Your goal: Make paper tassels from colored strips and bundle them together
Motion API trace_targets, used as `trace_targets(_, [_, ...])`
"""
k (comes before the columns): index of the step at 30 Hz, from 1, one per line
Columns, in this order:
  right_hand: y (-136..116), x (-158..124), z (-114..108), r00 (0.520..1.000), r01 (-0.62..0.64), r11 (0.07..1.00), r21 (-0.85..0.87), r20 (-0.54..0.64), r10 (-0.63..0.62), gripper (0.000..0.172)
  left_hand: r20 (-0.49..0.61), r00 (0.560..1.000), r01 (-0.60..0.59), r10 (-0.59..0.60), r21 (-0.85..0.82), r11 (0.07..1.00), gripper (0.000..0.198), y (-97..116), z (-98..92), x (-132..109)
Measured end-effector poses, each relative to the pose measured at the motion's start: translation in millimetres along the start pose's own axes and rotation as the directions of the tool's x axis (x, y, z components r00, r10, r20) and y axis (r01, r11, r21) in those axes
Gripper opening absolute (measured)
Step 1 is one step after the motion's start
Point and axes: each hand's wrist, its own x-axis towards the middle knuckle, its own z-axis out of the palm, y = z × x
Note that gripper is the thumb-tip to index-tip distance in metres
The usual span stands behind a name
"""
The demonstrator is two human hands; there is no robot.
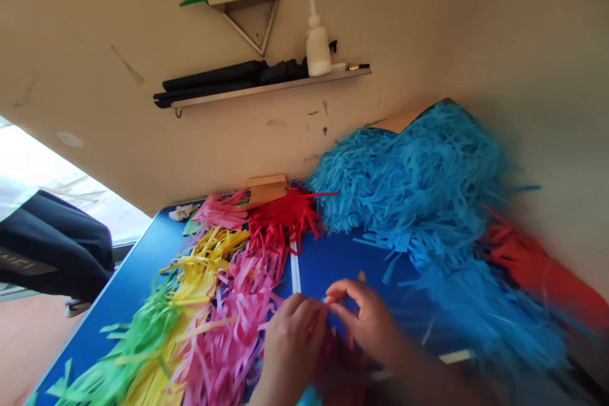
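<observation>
My left hand (291, 344) and my right hand (368, 318) meet fingertip to fingertip above the blue table (311, 266). Both are closed in a pinch. A tiny light-blue bit shows between the fingertips; what it belongs to is hidden. Left of my hands lies pink fringed paper (238, 330), close to my left wrist. Beyond my right hand a large heap of blue fringed paper (419, 184) spreads along the wall side. Something dark red, blurred, shows below my hands, and a bit of light blue shows beside my left wrist.
Yellow fringe (197, 273), green fringe (128, 342) and red fringe (285, 216) lie on the left and back of the table. Orange-red paper (542, 260) is at the right. A wall shelf (271, 89) carries a white bottle (318, 47). Dark cloth (52, 241) hangs beyond the table's left edge.
</observation>
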Motion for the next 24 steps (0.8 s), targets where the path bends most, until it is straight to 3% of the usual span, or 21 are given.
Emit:
trace_targets(4, [1,-8,1,0.973,0.231,0.947,-0.224,0.05,-0.226,0.018,0.051,0.997,-0.063,0.058,0.101,0.993,0.018,-1,2.9,-3])
trace_targets(6, [2,-10,1,0.963,0.269,0.929,-0.255,0.092,-0.254,0.018,0.053,0.997,-0.067,0.061,0.106,0.992,0.017,0,4.3,-3])
trace_targets(9, [2,-9,-3,0.968,0.245,0.939,-0.24,0.121,-0.222,0.015,0.045,0.998,-0.047,0.045,0.058,0.997,0.017,2,4.8,-3])
trace_targets(17, [-1,-5,-11,0.978,0.164,0.971,-0.174,0.159,-0.136,0.013,0.078,0.988,0.146,-0.134,-0.167,0.975,0.008,-4,1.7,-9])
trace_targets(19, [-1,-4,-15,0.985,0.096,0.99,-0.103,0.154,-0.08,0.019,0.066,0.987,0.157,-0.147,-0.2,0.967,0.01,-6,1.7,-8])
trace_targets(21, [0,-3,-18,0.987,0.039,0.998,-0.048,0.158,-0.031,0.011,0.06,0.989,0.147,-0.137,-0.221,0.964,0.008,-6,1.0,-7])
trace_targets(22, [1,-2,-19,0.988,0.035,0.999,-0.041,0.153,-0.028,0.005,0.065,0.99,0.135,-0.124,-0.223,0.965,0.007,-5,0.5,-5])
trace_targets(24, [2,-1,-20,0.989,0.071,0.996,-0.056,0.131,-0.063,0.014,0.081,0.993,0.104,-0.089,-0.214,0.971,0.009,-2,-0.8,-2])
